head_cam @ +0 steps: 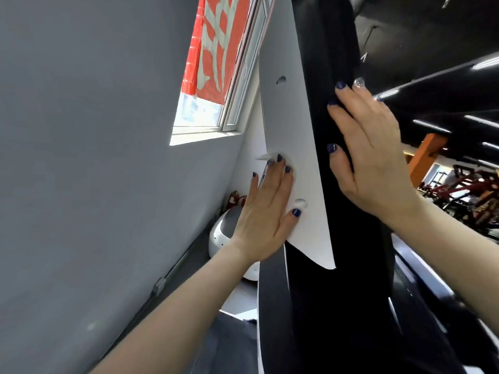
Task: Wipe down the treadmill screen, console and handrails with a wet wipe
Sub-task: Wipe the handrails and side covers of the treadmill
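Against the console's white back panel (294, 147) we press our flat left hand (264, 211), wipe unseen; right hand (372, 155) lies open on its black edge (324, 76): stiff, smooth, slippery casing

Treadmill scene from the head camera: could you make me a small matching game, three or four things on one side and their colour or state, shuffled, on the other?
Things:
1. left hand
2. right hand
3. banner in the window
4. fire extinguisher

Descriptions:
A. red, standing on the floor by the wall
B. lies flat on the white panel
C. orange-red with pale characters
D. rests on the black treadmill column

Pairs: 1-B, 2-D, 3-C, 4-A
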`<state>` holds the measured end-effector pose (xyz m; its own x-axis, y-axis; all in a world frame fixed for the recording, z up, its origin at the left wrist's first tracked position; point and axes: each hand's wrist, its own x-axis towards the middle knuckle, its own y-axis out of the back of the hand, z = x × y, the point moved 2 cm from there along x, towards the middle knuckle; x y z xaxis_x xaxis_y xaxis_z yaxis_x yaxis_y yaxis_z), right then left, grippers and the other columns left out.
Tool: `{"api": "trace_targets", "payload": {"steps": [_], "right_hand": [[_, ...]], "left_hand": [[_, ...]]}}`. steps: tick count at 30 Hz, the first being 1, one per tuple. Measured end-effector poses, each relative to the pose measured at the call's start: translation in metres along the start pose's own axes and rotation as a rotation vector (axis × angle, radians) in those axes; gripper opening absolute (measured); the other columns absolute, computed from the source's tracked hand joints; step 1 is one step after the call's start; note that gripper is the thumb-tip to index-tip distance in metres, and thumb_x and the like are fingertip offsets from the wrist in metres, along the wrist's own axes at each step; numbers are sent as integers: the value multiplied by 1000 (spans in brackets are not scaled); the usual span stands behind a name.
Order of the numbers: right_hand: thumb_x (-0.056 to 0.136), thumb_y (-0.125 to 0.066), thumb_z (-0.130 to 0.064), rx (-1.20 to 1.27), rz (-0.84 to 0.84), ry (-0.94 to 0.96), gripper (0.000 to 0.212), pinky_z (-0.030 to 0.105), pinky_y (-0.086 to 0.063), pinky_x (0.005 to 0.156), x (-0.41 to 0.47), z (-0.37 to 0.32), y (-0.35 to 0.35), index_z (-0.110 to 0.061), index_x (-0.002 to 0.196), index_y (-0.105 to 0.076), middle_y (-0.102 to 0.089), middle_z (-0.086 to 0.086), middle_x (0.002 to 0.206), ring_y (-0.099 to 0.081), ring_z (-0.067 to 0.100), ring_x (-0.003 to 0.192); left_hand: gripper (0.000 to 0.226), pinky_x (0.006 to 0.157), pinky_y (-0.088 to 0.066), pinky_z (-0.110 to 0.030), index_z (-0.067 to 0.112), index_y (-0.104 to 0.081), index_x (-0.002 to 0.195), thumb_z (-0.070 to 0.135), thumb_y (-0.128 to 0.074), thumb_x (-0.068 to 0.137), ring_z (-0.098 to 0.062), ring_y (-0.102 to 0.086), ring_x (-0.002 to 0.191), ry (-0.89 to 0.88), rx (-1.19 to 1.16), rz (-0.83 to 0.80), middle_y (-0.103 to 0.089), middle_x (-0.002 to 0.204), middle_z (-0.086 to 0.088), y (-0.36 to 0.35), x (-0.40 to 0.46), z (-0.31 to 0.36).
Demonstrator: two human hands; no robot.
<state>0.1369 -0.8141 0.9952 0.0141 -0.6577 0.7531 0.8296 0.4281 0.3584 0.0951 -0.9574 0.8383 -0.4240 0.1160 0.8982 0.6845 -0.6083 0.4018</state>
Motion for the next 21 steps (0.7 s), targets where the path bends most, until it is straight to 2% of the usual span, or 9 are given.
{"api": "trace_targets", "payload": {"steps": [3, 7, 11, 15, 18, 21], "right_hand": [[98, -47, -12, 13, 5, -5, 46, 62, -29, 113, -1, -1, -1, 7, 140, -48, -39, 23, 153, -31, 38, 147], [98, -47, -12, 5, -10, 1, 47, 61, -28, 114, -5, -3, -1, 8, 141, -46, -37, 24, 154, -28, 40, 147], [98, -47, -14, -17, -79, 37, 50, 60, -25, 116, -21, -8, 0, 7, 143, -45, -35, 24, 155, -27, 40, 148], [98, -46, -14, -42, -97, 86, 49, 54, -18, 122, -38, -9, 1, 6, 142, -47, -36, 20, 156, -29, 35, 149], [98, -45, -15, -17, -74, 62, 47, 53, -18, 122, -37, -8, 2, 5, 141, -49, -38, 19, 155, -31, 34, 148], [99, -45, -15, -4, -66, 53, 46, 54, -19, 121, -38, -7, 2, 4, 141, -50, -39, 18, 155, -32, 33, 148]], "left_hand": [[63, 122, 13, -37, 14, -4, 155, 37, -30, 103, -16, 25, 150, -39, 38, 4, 7, 165, -3, -8, -11, 1], [66, 125, 5, -42, 12, -6, 156, 36, -33, 101, -21, 15, 153, -185, 154, -4, -6, 163, -11, -30, -42, -2], [64, 124, 7, -42, 13, -12, 158, 37, -31, 101, -21, 11, 154, -356, 260, -86, -9, 163, -7, -36, -62, -10], [61, 124, 6, -43, 16, -9, 157, 35, -29, 102, -23, -5, 151, -503, 309, -157, -12, 163, -2, -32, -65, -11], [56, 125, 0, -44, 18, -20, 156, 33, -33, 104, -21, -20, 149, -630, 304, -136, -19, 163, 4, -28, -55, 0], [53, 124, -2, -44, 21, -20, 156, 33, -32, 106, -17, -16, 149, -707, 298, -124, -20, 161, 9, -22, -45, 3]]}}
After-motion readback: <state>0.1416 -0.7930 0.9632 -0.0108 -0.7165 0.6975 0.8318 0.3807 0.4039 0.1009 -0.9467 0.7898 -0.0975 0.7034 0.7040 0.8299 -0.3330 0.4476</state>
